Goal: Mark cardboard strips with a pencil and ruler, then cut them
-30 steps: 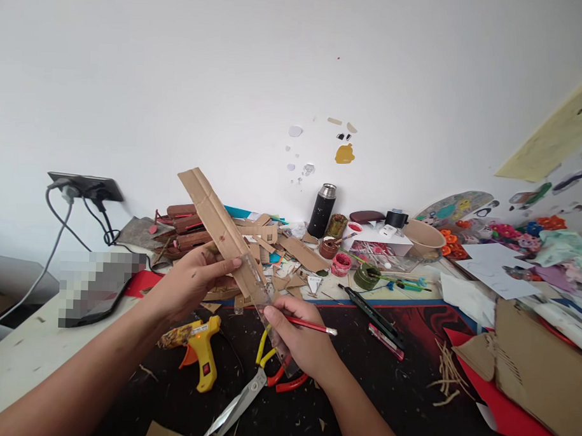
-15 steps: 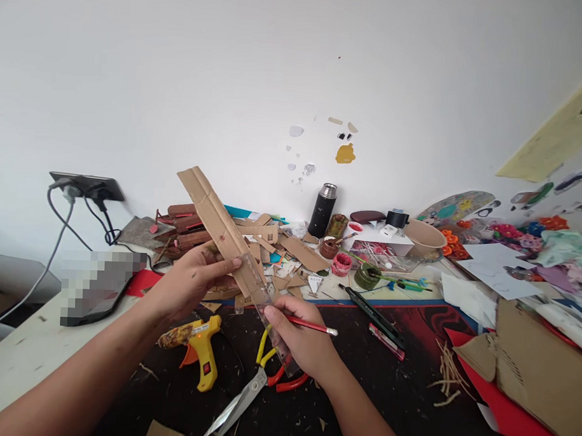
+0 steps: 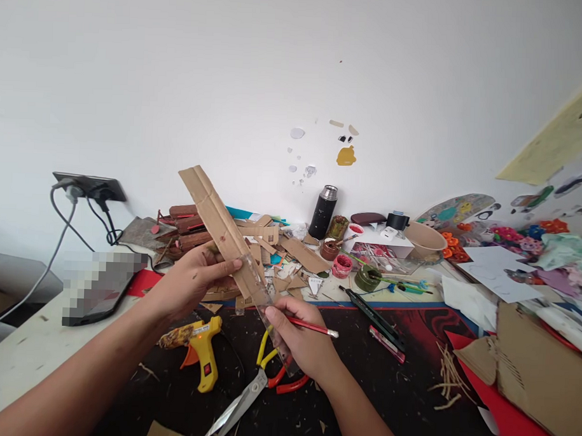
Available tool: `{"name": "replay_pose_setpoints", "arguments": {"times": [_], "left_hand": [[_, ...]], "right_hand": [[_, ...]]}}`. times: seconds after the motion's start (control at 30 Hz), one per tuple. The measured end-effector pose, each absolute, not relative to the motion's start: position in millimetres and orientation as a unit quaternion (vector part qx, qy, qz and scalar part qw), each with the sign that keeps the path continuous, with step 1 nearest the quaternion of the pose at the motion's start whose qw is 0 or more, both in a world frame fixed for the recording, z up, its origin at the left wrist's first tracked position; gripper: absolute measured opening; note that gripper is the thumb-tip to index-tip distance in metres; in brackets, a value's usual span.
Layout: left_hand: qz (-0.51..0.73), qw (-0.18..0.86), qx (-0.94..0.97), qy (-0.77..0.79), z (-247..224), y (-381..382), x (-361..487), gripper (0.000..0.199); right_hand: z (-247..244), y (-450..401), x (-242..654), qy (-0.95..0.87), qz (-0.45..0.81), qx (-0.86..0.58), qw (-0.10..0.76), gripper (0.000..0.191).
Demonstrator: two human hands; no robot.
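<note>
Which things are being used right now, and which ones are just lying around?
In use, it seems:
cardboard strip, held by the left hand
clear ruler, laid along the strip
red pencil, held in the right hand

Not being held, so probably just there:
yellow glue gun
scissors
black flask
pink paint pot

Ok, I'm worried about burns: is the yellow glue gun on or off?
The glue gun looks on: a small orange light glows on its side.
</note>
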State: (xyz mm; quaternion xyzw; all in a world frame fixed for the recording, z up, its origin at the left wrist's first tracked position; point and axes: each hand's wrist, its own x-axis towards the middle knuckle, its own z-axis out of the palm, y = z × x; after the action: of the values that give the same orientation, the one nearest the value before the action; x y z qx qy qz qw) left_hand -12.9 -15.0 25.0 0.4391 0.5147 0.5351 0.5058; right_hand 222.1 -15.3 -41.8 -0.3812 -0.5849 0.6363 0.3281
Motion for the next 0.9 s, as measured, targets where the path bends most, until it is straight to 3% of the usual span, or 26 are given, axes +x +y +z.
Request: {"name": "replay_pose_setpoints", "arguments": {"times": [0.9], "left_hand": [[0.537, 0.496, 0.447, 0.516, 24.4, -14.7, -14.8, 0.065]], "right_hand": [[-42.1, -15.4, 221.8, -0.581, 0.637, -0.386, 0.327, 0.062]]}}
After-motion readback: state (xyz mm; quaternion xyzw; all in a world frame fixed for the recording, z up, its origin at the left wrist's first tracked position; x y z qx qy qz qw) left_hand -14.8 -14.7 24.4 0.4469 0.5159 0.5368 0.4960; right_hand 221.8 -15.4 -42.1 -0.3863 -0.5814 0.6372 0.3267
